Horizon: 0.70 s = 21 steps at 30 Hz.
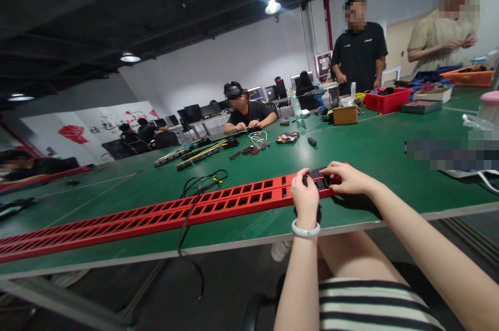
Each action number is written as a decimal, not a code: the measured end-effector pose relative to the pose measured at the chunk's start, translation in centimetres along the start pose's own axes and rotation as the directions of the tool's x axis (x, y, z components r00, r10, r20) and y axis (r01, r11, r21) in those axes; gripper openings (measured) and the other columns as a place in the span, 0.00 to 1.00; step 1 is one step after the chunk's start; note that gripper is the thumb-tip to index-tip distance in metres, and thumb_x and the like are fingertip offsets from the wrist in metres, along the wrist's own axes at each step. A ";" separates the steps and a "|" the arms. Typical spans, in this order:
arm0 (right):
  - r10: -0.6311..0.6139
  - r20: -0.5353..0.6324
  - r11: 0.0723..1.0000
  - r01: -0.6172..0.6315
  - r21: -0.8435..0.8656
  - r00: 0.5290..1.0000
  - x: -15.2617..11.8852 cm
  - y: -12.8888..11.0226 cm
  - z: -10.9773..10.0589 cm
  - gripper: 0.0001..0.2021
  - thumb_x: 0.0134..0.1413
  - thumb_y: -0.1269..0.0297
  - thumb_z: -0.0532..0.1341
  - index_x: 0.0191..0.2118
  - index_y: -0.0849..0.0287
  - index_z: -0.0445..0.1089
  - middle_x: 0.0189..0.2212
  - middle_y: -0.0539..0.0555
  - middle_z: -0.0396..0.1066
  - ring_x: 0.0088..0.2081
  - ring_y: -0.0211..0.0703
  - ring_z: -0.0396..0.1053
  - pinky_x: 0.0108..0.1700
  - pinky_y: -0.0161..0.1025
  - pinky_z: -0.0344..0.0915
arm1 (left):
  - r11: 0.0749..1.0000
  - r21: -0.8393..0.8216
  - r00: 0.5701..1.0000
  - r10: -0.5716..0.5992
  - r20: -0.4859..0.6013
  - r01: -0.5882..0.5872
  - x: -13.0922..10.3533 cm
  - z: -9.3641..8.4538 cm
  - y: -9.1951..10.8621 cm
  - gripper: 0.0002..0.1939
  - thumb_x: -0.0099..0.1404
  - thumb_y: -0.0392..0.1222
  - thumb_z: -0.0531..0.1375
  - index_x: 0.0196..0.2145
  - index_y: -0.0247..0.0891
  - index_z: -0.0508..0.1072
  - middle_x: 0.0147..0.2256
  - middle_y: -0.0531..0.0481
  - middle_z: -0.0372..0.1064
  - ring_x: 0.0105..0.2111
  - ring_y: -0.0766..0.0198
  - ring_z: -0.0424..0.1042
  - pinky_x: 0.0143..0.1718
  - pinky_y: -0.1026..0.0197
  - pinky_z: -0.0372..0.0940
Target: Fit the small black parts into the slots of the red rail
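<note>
A long red slotted rail (234, 200) lies across the table, its right end beneath my hands. Small black blocks (322, 181) sit in that end, partly hidden by my fingers. My left hand (305, 196), with a pale bangle at the wrist, is closed, thumb and forefinger pinching a black block. On the other side my right hand (346, 179) curls its fingers around the far right block. A black cable (191, 211) crosses the rail to the left and hangs over the table's front edge.
Beyond the rail on the green table (374, 149) are a black piece (312, 142), a patterned packet (287, 137), a white cable (258, 140) and a bottle (298, 111). A red bin (388, 101) and cardboard box (345, 115) stand at back right. Several people are around.
</note>
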State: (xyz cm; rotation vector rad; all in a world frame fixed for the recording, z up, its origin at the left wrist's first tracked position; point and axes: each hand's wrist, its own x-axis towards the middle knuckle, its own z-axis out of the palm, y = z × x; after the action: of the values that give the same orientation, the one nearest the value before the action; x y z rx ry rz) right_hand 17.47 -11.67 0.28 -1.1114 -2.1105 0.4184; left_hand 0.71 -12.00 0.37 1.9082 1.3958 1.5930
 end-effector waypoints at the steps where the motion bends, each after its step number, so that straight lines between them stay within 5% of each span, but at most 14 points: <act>1: -0.008 0.007 1.000 0.008 -0.017 1.000 0.0 -0.1 -0.1 0.22 0.37 0.72 0.58 0.45 0.57 0.67 0.38 0.55 0.61 0.33 0.38 0.64 0.38 0.37 0.64 | 1.000 0.001 1.000 0.001 0.003 -0.001 0.0 0.0 0.0 0.13 0.56 0.32 0.51 0.38 0.38 0.69 0.38 0.47 0.69 0.39 0.63 0.67 0.44 0.59 0.60; 11: 0.036 0.030 0.999 -0.037 0.038 0.999 0.2 -0.3 0.1 0.13 0.39 0.69 0.59 0.37 0.59 0.71 0.37 0.54 0.60 0.31 0.36 0.64 0.36 0.35 0.64 | 1.000 0.013 1.000 -0.002 0.010 0.002 0.1 0.1 -0.2 0.13 0.57 0.33 0.51 0.39 0.38 0.69 0.38 0.47 0.69 0.39 0.64 0.67 0.43 0.61 0.60; 21: 0.028 0.012 1.000 -0.028 0.009 1.000 0.4 -0.2 0.1 0.18 0.40 0.65 0.60 0.42 0.60 0.68 0.33 0.53 0.65 0.30 0.37 0.63 0.34 0.35 0.62 | 1.000 0.012 1.000 0.011 0.018 -0.011 0.1 0.1 -0.3 0.12 0.58 0.34 0.50 0.39 0.39 0.68 0.38 0.48 0.69 0.39 0.64 0.67 0.43 0.60 0.60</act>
State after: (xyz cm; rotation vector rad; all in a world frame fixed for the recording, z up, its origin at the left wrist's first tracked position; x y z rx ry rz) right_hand 17.10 -11.43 0.47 -1.1367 -2.1034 0.4487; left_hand 0.67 -11.77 0.17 1.9347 1.3933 1.5725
